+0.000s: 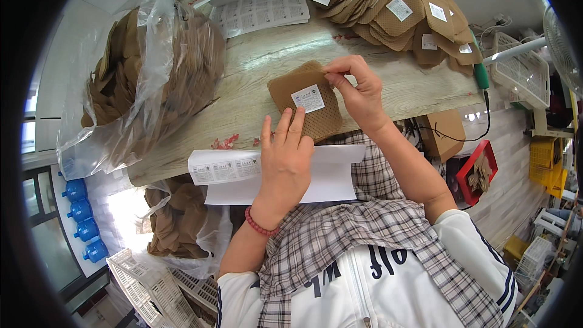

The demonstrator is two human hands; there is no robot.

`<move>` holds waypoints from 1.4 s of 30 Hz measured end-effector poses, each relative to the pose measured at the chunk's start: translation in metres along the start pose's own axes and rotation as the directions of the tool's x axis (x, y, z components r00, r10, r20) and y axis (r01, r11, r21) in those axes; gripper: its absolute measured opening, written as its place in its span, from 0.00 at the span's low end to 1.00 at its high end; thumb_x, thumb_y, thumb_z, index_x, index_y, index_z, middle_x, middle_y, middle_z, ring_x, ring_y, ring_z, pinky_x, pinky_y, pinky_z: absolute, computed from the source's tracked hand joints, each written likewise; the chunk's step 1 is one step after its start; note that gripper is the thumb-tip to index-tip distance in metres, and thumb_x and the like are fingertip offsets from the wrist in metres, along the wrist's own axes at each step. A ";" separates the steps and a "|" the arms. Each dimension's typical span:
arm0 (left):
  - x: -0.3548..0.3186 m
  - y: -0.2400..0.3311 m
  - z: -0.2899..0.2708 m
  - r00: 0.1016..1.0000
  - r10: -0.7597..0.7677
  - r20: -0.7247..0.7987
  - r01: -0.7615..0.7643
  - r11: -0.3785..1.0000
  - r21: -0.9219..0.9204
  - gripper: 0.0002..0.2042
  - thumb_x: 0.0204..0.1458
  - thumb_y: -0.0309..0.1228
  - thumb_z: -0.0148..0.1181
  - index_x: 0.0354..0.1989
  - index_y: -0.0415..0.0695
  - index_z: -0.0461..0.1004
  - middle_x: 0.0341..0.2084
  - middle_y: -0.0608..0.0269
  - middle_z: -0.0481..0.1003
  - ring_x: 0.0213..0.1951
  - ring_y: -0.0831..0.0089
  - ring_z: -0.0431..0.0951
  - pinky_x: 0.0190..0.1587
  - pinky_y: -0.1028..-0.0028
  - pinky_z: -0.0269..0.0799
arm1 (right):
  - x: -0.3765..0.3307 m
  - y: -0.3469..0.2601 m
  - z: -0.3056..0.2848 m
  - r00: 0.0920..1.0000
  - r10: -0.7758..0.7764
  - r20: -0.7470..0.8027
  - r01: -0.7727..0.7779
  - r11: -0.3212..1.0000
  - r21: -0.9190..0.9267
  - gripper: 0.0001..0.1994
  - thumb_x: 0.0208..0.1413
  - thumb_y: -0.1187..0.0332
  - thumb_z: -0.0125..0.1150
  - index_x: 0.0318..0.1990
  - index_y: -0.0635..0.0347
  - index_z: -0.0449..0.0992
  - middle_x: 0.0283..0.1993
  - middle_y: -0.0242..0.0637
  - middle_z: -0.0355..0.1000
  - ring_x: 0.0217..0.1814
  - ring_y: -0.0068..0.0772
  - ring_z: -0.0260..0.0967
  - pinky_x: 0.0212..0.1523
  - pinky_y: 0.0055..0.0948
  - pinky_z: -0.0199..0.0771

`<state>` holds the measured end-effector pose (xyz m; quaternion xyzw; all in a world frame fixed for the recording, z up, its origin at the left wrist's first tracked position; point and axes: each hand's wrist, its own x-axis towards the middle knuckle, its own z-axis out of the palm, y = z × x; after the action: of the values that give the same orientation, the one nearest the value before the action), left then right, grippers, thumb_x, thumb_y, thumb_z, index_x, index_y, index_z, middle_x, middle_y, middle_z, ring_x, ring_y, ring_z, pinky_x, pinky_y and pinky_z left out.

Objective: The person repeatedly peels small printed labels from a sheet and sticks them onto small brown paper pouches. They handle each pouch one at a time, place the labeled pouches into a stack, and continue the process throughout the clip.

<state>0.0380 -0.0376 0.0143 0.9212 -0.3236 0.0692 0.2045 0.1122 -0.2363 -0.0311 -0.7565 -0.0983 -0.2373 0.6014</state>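
Observation:
A brown textured pad [320, 123] lies on the wooden table in front of me, with a small white printed label [308, 98] on its face. My left hand [286, 164] rests flat over its lower left part, fingers stretched out and the fingertips at the label's lower edge. At the pad's upper right corner, thumb and forefinger of my right hand [361, 92] are pinched together on its edge. A white sheet of labels [228, 170] lies across my lap at the table's near edge, partly covered by my left hand and forearm.
Labelled brown pads [398, 15] are heaped at the far right beside a green-handled tool [481, 76]. More label sheets [261, 15] lie at the back. A clear plastic bag [155, 21] of brown pieces stands on the left. Crates [149, 288] and blue bottles [79, 209] are below.

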 end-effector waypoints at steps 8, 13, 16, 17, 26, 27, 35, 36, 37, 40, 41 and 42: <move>-0.001 0.003 0.000 0.999 0.021 -0.024 -0.021 1.000 -0.021 0.05 0.52 0.23 0.59 0.28 0.38 0.70 0.64 0.45 0.65 0.68 0.49 0.60 0.69 0.46 0.49 | 0.011 -0.013 -0.010 0.822 0.460 0.336 -0.450 0.886 -0.114 0.15 0.53 0.69 0.72 0.44 0.65 0.76 0.37 0.29 0.74 0.38 0.18 0.66 0.39 0.24 0.70; -0.005 0.005 -0.017 0.999 0.001 -0.040 -0.006 0.991 -0.136 0.04 0.53 0.22 0.58 0.29 0.37 0.70 0.65 0.46 0.63 0.68 0.46 0.59 0.68 0.50 0.52 | 0.018 0.009 -0.016 0.776 0.412 0.477 -0.547 0.817 0.184 0.09 0.57 0.69 0.68 0.41 0.64 0.77 0.35 0.27 0.74 0.37 0.20 0.66 0.41 0.25 0.69; -0.011 0.002 -0.029 0.996 -0.076 -0.039 0.067 0.978 -0.195 0.03 0.53 0.22 0.58 0.30 0.37 0.70 0.61 0.47 0.65 0.65 0.46 0.62 0.67 0.53 0.55 | 0.018 0.016 -0.016 0.765 0.418 0.490 -0.572 0.790 0.219 0.08 0.61 0.67 0.64 0.42 0.61 0.77 0.36 0.26 0.74 0.38 0.20 0.66 0.43 0.24 0.67; -0.012 0.001 -0.032 0.993 -0.108 -0.036 0.098 0.974 -0.205 0.03 0.53 0.22 0.57 0.30 0.37 0.70 0.59 0.47 0.66 0.64 0.46 0.63 0.66 0.54 0.57 | 0.020 0.018 -0.016 0.758 0.412 0.505 -0.582 0.778 0.238 0.08 0.62 0.65 0.63 0.42 0.61 0.77 0.37 0.26 0.74 0.38 0.20 0.65 0.43 0.24 0.67; -0.001 -0.005 -0.025 0.996 0.085 -0.023 -0.087 0.990 -0.110 0.04 0.53 0.21 0.57 0.31 0.35 0.68 0.57 0.45 0.69 0.63 0.45 0.64 0.69 0.51 0.55 | 0.007 0.021 -0.006 0.719 0.509 0.473 -0.695 0.515 0.502 0.14 0.68 0.58 0.55 0.49 0.59 0.74 0.41 0.26 0.74 0.41 0.19 0.68 0.45 0.24 0.68; 0.000 -0.005 -0.023 0.993 0.114 -0.019 -0.115 0.985 -0.127 0.04 0.53 0.21 0.57 0.31 0.35 0.68 0.58 0.44 0.69 0.64 0.44 0.63 0.69 0.51 0.56 | 0.006 0.023 -0.006 0.701 0.524 0.483 -0.712 0.479 0.514 0.14 0.68 0.58 0.54 0.49 0.59 0.74 0.43 0.26 0.74 0.42 0.19 0.68 0.46 0.24 0.68; 0.013 -0.018 -0.008 0.977 0.164 0.135 -0.136 0.971 -0.199 0.05 0.53 0.20 0.56 0.30 0.33 0.67 0.59 0.42 0.69 0.63 0.44 0.65 0.70 0.53 0.56 | -0.010 0.035 0.006 0.789 0.476 0.389 -0.565 0.312 0.764 0.09 0.63 0.64 0.45 0.35 0.57 0.69 0.18 0.23 0.52 0.21 0.19 0.45 0.26 0.22 0.47; 0.014 -0.020 -0.006 0.976 0.166 0.143 -0.134 0.969 -0.208 0.05 0.53 0.20 0.56 0.30 0.33 0.67 0.59 0.42 0.69 0.63 0.44 0.66 0.70 0.53 0.57 | -0.015 0.035 0.005 0.798 0.477 0.368 -0.537 0.287 0.793 0.09 0.63 0.64 0.45 0.36 0.57 0.69 0.18 0.23 0.52 0.21 0.19 0.44 0.27 0.22 0.48; 0.015 -0.022 -0.005 0.975 0.168 0.147 -0.136 0.969 -0.208 0.05 0.53 0.20 0.56 0.30 0.33 0.67 0.59 0.42 0.69 0.63 0.44 0.66 0.70 0.53 0.56 | -0.016 0.036 0.005 0.807 0.479 0.346 -0.507 0.262 0.821 0.09 0.63 0.64 0.45 0.36 0.57 0.69 0.17 0.23 0.52 0.20 0.19 0.44 0.27 0.21 0.48; 0.013 -0.024 -0.001 0.972 0.156 0.176 -0.114 0.967 -0.228 0.05 0.53 0.20 0.56 0.30 0.33 0.67 0.59 0.43 0.69 0.63 0.45 0.66 0.70 0.53 0.56 | -0.020 0.032 0.006 0.768 0.552 0.324 -0.475 0.153 0.867 0.10 0.62 0.63 0.45 0.37 0.58 0.70 0.16 0.24 0.51 0.20 0.20 0.45 0.27 0.22 0.50; 0.014 -0.026 -0.001 0.971 0.149 0.186 -0.102 0.965 -0.243 0.04 0.53 0.20 0.56 0.30 0.33 0.67 0.59 0.43 0.69 0.63 0.45 0.66 0.70 0.53 0.56 | -0.019 0.032 0.005 0.768 0.553 0.322 -0.449 0.108 0.887 0.10 0.62 0.63 0.46 0.37 0.58 0.70 0.16 0.24 0.51 0.20 0.21 0.45 0.26 0.22 0.50; 0.015 -0.027 0.000 0.970 0.142 0.196 -0.089 0.962 -0.259 0.04 0.53 0.20 0.56 0.30 0.33 0.67 0.59 0.44 0.69 0.63 0.45 0.66 0.70 0.53 0.56 | -0.020 0.035 0.005 0.784 0.546 0.296 -0.419 0.113 0.901 0.10 0.62 0.63 0.46 0.36 0.59 0.70 0.16 0.24 0.51 0.20 0.21 0.46 0.26 0.23 0.51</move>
<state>0.0661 -0.0270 0.0094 0.8700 -0.4032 -0.0587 0.2778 0.1111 -0.2383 -0.0718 -0.2322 0.0667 0.0346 0.9698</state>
